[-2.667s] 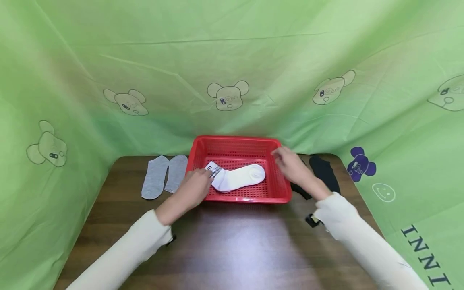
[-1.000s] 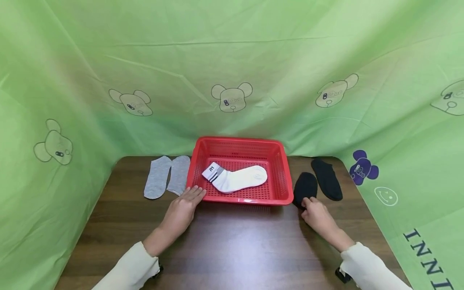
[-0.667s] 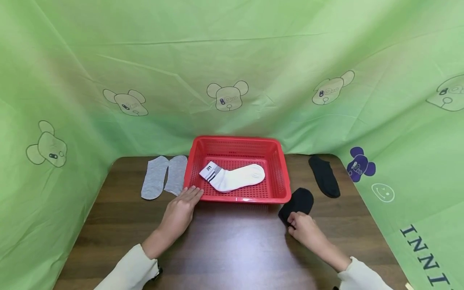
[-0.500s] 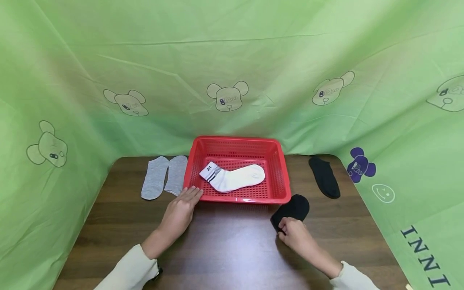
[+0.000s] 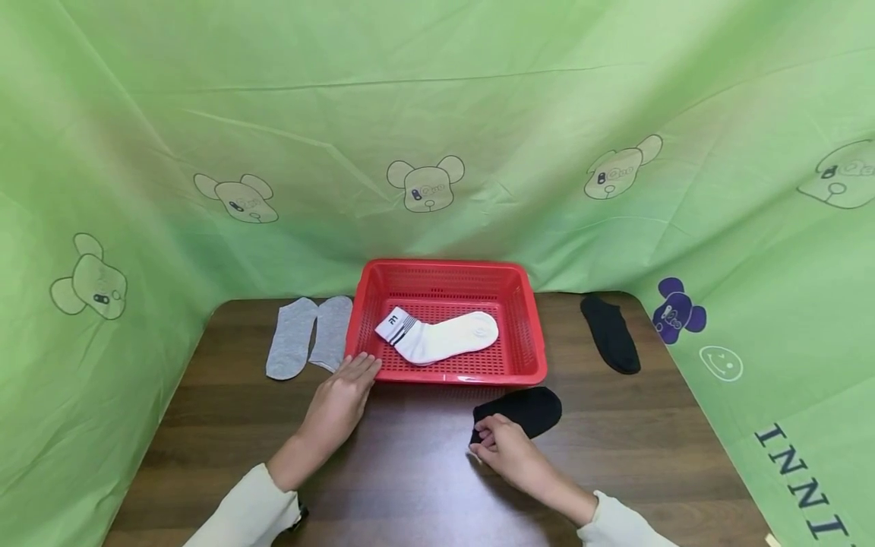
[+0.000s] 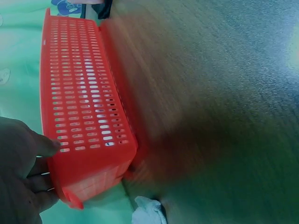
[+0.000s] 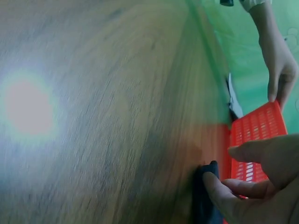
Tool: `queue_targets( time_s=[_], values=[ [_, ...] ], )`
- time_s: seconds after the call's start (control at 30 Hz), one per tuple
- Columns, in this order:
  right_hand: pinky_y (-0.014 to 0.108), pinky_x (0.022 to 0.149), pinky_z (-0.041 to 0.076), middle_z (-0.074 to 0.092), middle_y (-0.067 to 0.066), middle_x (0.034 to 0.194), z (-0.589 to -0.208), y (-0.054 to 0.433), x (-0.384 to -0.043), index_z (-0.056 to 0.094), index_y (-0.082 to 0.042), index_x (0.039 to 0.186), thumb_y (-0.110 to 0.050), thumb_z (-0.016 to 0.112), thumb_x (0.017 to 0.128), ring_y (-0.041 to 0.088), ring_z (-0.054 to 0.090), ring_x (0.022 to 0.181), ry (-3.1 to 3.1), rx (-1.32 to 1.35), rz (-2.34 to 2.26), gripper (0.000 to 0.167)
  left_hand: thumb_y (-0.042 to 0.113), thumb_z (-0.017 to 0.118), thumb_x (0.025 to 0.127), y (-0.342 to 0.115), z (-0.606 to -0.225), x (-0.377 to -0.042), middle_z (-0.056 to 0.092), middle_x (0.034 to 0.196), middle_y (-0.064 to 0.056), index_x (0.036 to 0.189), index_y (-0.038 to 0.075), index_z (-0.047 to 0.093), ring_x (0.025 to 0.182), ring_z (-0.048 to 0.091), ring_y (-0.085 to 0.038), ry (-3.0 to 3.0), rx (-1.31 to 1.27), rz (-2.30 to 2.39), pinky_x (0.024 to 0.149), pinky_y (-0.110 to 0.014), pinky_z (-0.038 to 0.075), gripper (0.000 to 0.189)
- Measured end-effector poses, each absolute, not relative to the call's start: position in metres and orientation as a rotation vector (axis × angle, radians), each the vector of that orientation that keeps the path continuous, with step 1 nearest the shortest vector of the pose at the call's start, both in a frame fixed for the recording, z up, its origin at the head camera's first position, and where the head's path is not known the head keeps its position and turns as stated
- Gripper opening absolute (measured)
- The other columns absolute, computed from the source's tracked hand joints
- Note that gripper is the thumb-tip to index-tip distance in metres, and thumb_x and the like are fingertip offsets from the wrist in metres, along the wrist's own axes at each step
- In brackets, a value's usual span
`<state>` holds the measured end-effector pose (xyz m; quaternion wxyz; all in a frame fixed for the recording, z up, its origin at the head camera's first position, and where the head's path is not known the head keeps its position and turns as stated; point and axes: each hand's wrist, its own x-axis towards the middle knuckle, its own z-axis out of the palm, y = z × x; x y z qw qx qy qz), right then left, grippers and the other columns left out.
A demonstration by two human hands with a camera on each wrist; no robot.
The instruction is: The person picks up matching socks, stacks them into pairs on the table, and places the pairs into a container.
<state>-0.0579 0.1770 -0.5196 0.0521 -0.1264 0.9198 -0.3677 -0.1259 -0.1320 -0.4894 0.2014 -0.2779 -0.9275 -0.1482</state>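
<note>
In the head view, my left hand holds the near left corner of a red perforated plastic basket. Its thumb lies on the outer wall, and its fingers go over the rim. Inside the basket lies a white sock with a striped, lettered cuff. A black sock is flat on the table just in front of the basket, toe pointing right. My right hand is at its cuff. The right wrist view shows one fingertip touching the black sock, with thumb and forefinger apart.
Two grey socks lie side by side left of the basket. Another black sock is on the right, near the back edge of the wooden table. A green printed cloth hangs behind and along both sides.
My left hand came out from over the white sock to the basket's corner. My right hand dragged the nearer black sock from right of the basket leftward and nearer, turning it sideways.
</note>
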Motion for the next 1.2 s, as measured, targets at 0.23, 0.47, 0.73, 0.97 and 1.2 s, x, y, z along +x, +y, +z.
queue_targets(
  time_s=[0.23, 0.47, 0.73, 0.97, 1.2],
  values=[
    [0.022, 0.069, 0.058, 0.069, 0.012, 0.1, -0.515, 0.186, -0.056, 0.068, 0.005, 0.106, 0.0, 0.073, 0.088, 0.013, 0.069, 0.08, 2.766, -0.396, -1.228, 0.019, 0.015, 0.082, 0.087, -0.128, -0.494, -0.125, 0.071, 0.129, -0.019, 0.126, -0.001, 0.07, 0.125, 0.066, -0.033, -2.524, -0.732, -0.541, 0.108, -0.05, 0.05, 0.045],
    [0.02, 0.064, 0.054, 0.068, 0.001, 0.09, -0.513, 0.222, -0.063, 0.068, -0.005, 0.097, 0.005, 0.071, 0.084, 0.005, 0.064, 0.076, 2.956, -0.222, -1.238, 0.017, 0.013, 0.072, 0.091, -0.107, -0.5, -0.107, 0.07, 0.109, -0.012, 0.115, 0.0, 0.07, 0.103, 0.066, -0.027, -2.309, -0.99, -0.555, 0.087, -0.04, 0.055, 0.027],
    [0.038, 0.075, 0.051, 0.064, 0.01, 0.091, -0.518, 0.263, -0.078, 0.069, -0.001, 0.098, 0.0, 0.075, 0.083, 0.026, 0.059, 0.086, 3.286, -0.167, -0.858, 0.016, 0.015, 0.074, 0.094, -0.04, -0.519, -0.086, 0.067, 0.101, 0.0, 0.125, 0.003, 0.06, 0.088, 0.065, -0.008, -2.825, -0.711, -1.413, 0.079, -0.025, 0.056, 0.036],
    [0.051, 0.081, 0.048, 0.064, 0.019, 0.098, -0.527, 0.277, -0.087, 0.068, 0.004, 0.105, -0.004, 0.082, 0.081, 0.04, 0.057, 0.092, 3.317, -0.215, -0.725, 0.029, 0.025, 0.077, 0.092, 0.012, -0.537, -0.091, 0.07, 0.109, -0.009, 0.129, -0.001, 0.059, 0.093, 0.067, -0.016, -2.96, -0.591, -1.308, 0.082, -0.031, 0.056, 0.048],
    [0.046, 0.077, 0.049, 0.064, 0.014, 0.093, -0.542, 0.28, -0.087, 0.067, 0.002, 0.102, -0.002, 0.085, 0.078, 0.034, 0.058, 0.086, 3.3, -0.3, -0.669, 0.03, 0.029, 0.084, 0.085, 0.033, -0.553, -0.094, 0.064, 0.116, -0.011, 0.126, 0.0, 0.06, 0.108, 0.062, -0.025, -2.984, -0.705, -0.775, 0.095, -0.037, 0.054, 0.056]
  ],
)
